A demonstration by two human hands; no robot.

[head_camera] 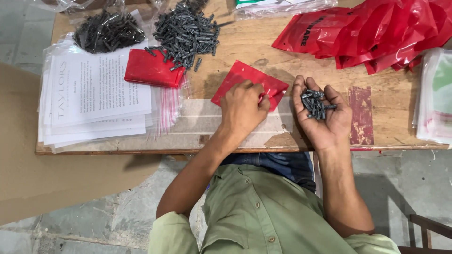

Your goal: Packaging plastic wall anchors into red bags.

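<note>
1. Landmark = small red pouch (252, 83) lying flat on the wooden desk (376, 136), mid-frame.
2. Left hand (242, 107) rested on pouch's near edge, fingers curled and pinching it; fingertips hidden behind knuckles.
3. Right hand (322, 110), just right of pouch, lay open, palm up, cupping a handful of dark screws (314, 103).
4. Loose screw pile (186, 33) lay up-left of pouch; a 2nd red pouch (150, 70) touched it.
5. Far left of pouch: white printed sheets (94, 94) in clear sleeves, plus bagged screws (107, 30), contents hard to make out.
6. Up-right: crumpled red plastic bags (376, 33), cut off by frame edge.
</note>
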